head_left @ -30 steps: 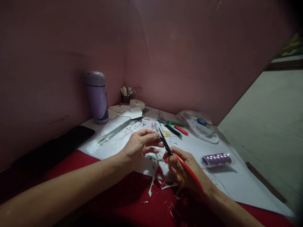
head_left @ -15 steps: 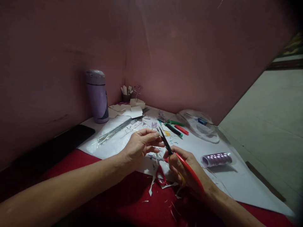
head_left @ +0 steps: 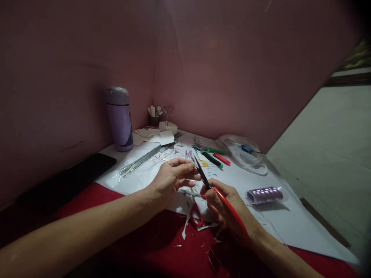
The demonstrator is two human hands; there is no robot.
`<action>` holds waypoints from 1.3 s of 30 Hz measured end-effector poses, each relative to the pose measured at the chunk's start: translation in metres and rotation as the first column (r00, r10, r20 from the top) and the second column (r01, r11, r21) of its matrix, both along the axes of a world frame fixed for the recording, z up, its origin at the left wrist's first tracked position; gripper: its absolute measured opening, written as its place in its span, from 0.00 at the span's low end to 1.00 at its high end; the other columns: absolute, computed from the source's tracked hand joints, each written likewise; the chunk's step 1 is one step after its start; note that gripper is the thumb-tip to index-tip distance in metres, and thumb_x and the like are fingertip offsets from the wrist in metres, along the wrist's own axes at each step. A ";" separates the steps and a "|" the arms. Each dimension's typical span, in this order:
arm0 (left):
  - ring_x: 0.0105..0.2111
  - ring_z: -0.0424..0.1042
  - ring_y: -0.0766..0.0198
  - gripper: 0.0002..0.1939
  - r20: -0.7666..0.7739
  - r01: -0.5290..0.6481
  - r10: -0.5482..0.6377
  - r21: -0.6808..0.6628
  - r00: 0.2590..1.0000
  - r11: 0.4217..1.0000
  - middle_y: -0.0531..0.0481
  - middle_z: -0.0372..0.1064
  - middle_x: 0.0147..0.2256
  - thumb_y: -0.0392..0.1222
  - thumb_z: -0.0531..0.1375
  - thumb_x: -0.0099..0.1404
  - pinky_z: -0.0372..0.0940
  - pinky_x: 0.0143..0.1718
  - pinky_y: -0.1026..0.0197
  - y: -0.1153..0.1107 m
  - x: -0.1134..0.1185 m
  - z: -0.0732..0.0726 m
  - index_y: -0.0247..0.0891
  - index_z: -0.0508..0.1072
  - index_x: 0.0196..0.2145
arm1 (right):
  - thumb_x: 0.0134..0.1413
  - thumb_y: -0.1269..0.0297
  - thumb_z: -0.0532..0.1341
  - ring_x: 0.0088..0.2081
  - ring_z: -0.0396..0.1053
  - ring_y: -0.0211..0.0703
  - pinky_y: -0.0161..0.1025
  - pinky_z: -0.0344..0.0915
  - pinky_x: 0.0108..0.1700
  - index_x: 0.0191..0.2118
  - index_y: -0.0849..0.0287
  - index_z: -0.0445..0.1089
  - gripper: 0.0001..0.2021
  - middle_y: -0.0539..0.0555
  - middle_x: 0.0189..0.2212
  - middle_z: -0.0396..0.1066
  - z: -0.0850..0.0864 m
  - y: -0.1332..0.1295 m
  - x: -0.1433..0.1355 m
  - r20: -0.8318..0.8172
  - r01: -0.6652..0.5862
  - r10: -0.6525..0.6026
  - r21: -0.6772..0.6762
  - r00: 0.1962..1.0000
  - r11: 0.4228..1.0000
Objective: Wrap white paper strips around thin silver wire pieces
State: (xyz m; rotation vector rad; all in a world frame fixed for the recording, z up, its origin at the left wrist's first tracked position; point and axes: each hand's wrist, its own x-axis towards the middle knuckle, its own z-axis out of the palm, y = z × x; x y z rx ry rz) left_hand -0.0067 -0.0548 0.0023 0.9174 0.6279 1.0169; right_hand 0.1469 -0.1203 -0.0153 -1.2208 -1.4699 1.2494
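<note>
My left hand (head_left: 172, 175) is over the middle of the white sheet, thumb and index finger pinched on something too small to make out. My right hand (head_left: 228, 204) is wrapped round red-handled scissors (head_left: 227, 202), whose dark blades point up and left at the left fingertips. The blade tips look slightly apart. Below the hands lies a second pair of scissors with red loops (head_left: 197, 216), partly hidden by my right hand. Just beyond the fingertips sits a small bundle of purple thread (head_left: 188, 154).
A purple bottle (head_left: 119, 119) and a black flat object (head_left: 69, 177) stand left. Thin wires (head_left: 142, 160), pale cards (head_left: 167, 137) and green-handled pliers (head_left: 212, 159) lie behind. Right are a clear plastic bag (head_left: 243, 154) and a purple thread spool (head_left: 265, 195).
The scissors' handles have closed slightly in my right hand, and less of the yellow inner grip shows. My left hand has barely moved.
</note>
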 end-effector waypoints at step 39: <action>0.26 0.74 0.64 0.05 -0.005 0.032 -0.032 0.022 0.999 0.999 0.48 0.71 0.28 0.33 0.62 0.55 0.64 0.22 0.67 0.002 -0.003 -0.001 0.32 0.67 0.29 | 0.47 0.50 0.63 0.15 0.45 0.25 0.25 0.44 0.14 0.27 0.60 0.60 0.18 0.42 0.17 0.52 0.002 0.000 -0.001 -0.023 0.038 -0.038 -0.005 0.999 0.999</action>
